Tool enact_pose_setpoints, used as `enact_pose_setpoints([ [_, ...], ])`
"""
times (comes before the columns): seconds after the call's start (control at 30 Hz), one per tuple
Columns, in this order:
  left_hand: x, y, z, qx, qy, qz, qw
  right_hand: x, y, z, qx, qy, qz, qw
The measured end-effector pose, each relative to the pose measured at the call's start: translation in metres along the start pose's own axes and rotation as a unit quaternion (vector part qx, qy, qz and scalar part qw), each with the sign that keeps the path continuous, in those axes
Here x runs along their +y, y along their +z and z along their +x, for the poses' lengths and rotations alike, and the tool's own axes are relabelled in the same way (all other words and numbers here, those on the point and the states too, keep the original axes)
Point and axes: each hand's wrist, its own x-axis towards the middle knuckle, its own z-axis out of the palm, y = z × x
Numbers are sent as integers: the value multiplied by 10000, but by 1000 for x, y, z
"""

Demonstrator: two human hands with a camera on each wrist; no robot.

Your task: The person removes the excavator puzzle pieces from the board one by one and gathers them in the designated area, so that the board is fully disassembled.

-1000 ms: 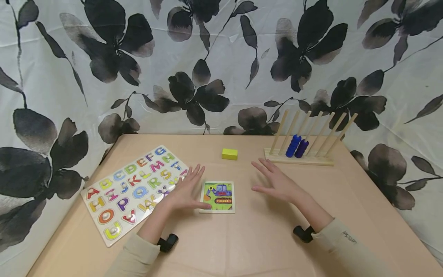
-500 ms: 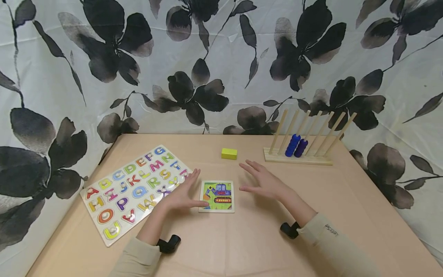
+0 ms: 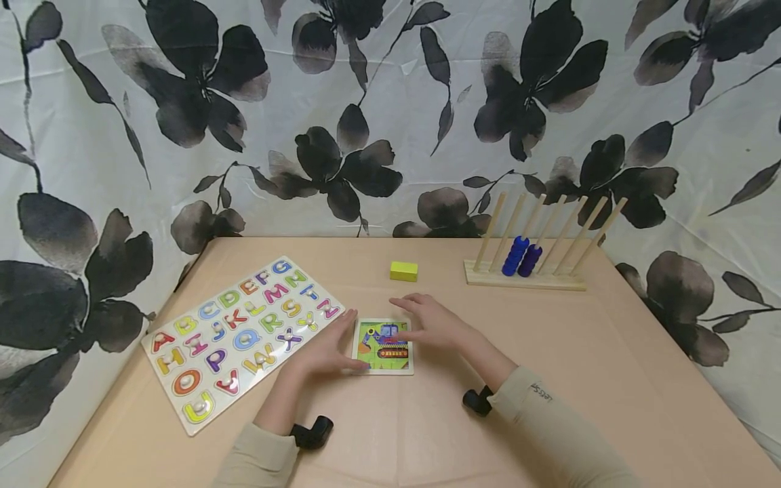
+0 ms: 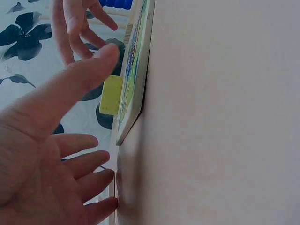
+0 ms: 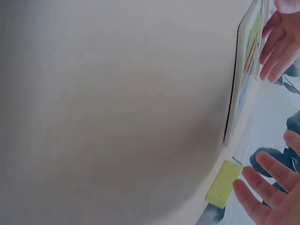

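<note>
A small square picture puzzle [image 3: 390, 352] showing a blue and red digger on green lies flat on the table between both hands. My left hand [image 3: 323, 349] is at its left side, fingers spread and thumb over the lower left corner; in the left wrist view the thumb [image 4: 84, 75] looks apart from the puzzle [image 4: 133, 70]. The right hand [image 3: 436, 324] hovers by the upper right edge, its thumb over that edge and fingers extended. Neither hand holds anything. In the right wrist view, the right fingers [image 5: 267, 183] are loosely spread.
An alphabet board [image 3: 244, 339] with coloured letters lies on the left. Behind the puzzle is a yellow block [image 3: 404, 272]. At the back right stands a wooden peg rack [image 3: 525, 279] with blue beads [image 3: 516, 256] on two pegs. A floral cloth [image 3: 378, 102] hangs behind the table.
My right hand has moved left, from beside the puzzle to over its right edge. The left hand has shifted slightly, its fingers now lower and nearer the puzzle's left edge.
</note>
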Motion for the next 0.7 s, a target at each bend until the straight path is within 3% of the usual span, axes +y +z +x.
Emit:
enact_pose_setpoints([
  [0.3,3,3,2,-82,-94,451,9989,-10,11,15,-267,5,51,9996],
  [0.53,7,2,4,-94,-130,498,9986,-18,17,25,-365,-215,-58,9991],
  [0.7,10,1,4,-151,-128,610,9979,-24,21,32,-599,11,-5,9982],
])
